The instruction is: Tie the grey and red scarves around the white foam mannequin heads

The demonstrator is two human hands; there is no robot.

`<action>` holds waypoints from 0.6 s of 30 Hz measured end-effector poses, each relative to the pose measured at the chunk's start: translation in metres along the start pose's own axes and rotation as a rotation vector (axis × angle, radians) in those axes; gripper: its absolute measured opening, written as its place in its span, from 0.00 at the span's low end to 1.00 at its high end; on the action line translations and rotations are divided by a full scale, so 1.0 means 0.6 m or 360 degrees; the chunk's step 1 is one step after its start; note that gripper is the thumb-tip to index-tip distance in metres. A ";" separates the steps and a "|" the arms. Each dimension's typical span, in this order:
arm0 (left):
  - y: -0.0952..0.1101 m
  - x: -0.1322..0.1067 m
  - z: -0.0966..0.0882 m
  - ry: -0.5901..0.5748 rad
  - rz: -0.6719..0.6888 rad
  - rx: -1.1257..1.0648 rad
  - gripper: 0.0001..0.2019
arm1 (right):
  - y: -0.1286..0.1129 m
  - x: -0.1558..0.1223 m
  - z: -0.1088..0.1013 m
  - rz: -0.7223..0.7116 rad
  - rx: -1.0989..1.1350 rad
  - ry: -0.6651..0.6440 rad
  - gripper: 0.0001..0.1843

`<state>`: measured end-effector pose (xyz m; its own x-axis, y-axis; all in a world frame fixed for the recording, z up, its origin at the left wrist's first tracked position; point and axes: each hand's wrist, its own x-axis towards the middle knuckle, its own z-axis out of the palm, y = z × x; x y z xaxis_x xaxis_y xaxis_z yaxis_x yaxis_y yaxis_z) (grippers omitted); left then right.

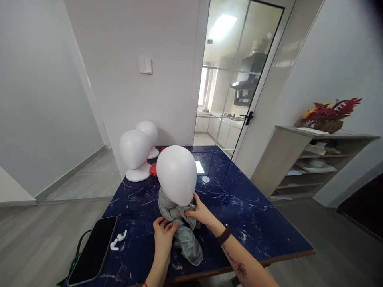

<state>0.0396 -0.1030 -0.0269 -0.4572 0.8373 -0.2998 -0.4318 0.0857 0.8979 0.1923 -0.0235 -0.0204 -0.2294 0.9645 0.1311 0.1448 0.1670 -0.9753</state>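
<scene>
A white mannequin head (177, 173) stands on the table in front of me. Round its neck is a thin grey scarf (169, 207), with a loose end hanging toward the table's front edge. My left hand (164, 233) grips the scarf low on the left, fingers curled at the cloth. At the neck's right side my right hand (202, 212) holds the scarf between thumb and fingers. The fingertips of that hand are partly hidden by the cloth and the head. The base of this mannequin head is covered by the scarf.
Two more white mannequin heads, a nearer one (135, 149) and a farther one (149, 133), stand back left beside red cloth (153, 170). A phone (94, 251) and white earbuds (118, 240) lie left on the blue marbled table (239, 211). Behind are a glass door (230, 79) and shelves (311, 163).
</scene>
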 end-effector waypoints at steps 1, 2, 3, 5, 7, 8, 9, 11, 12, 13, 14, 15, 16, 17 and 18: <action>-0.003 -0.002 0.004 -0.0025 -0.0099 -0.0067 0.26 | -0.002 0.001 0.001 0.0025 0.0015 -0.0074 0.48; -0.006 -0.005 0.009 -0.0098 -0.0177 -0.0118 0.25 | -0.004 0.000 0.003 0.0049 0.0025 -0.0109 0.46; -0.010 -0.008 0.014 -0.0194 -0.0222 -0.0147 0.24 | -0.006 -0.001 0.007 0.0060 0.0025 -0.0106 0.45; -0.018 -0.013 0.024 -0.0369 -0.0206 -0.0143 0.22 | -0.010 -0.007 0.014 0.0079 0.0009 -0.0046 0.41; -0.022 -0.013 0.031 -0.0421 -0.0129 -0.0111 0.21 | -0.015 -0.013 0.016 0.0088 0.0020 -0.0020 0.37; -0.022 -0.010 0.033 -0.0401 -0.0097 -0.0102 0.21 | -0.018 -0.015 0.014 0.0095 0.0051 -0.0030 0.36; -0.020 -0.007 0.034 -0.0374 -0.0078 -0.0099 0.21 | -0.021 -0.017 0.009 0.0118 0.0102 -0.0051 0.36; -0.012 0.003 0.032 -0.0326 -0.0066 -0.0108 0.21 | -0.028 -0.021 -0.006 0.0225 0.0240 -0.0118 0.36; -0.008 0.008 0.030 -0.0295 -0.0070 -0.0102 0.20 | -0.032 -0.024 -0.013 0.0285 0.0297 -0.0152 0.36; -0.004 0.012 0.028 -0.0260 -0.0076 -0.0095 0.20 | -0.036 -0.027 -0.019 0.0327 0.0324 -0.0183 0.36; 0.000 0.015 0.026 -0.0224 -0.0084 -0.0094 0.19 | -0.040 -0.033 -0.023 0.0333 0.0306 -0.0208 0.34; 0.003 0.017 0.025 -0.0184 -0.0091 -0.0101 0.19 | -0.044 -0.039 -0.023 0.0300 0.0236 -0.0223 0.30; 0.005 0.018 0.024 -0.0151 -0.0094 -0.0118 0.18 | -0.048 -0.048 -0.019 0.0242 0.0121 -0.0219 0.25; 0.006 0.017 0.023 -0.0125 -0.0102 -0.0138 0.17 | -0.052 -0.059 -0.012 0.0175 -0.0019 -0.0199 0.19; 0.007 0.014 0.023 -0.0111 -0.0111 -0.0163 0.15 | -0.056 -0.072 -0.003 0.0112 -0.0162 -0.0183 0.13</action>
<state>0.0447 -0.0881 -0.0213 -0.3696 0.8672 -0.3338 -0.5393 0.0923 0.8370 0.1993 -0.0703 0.0070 -0.3230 0.9457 0.0362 0.2596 0.1254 -0.9575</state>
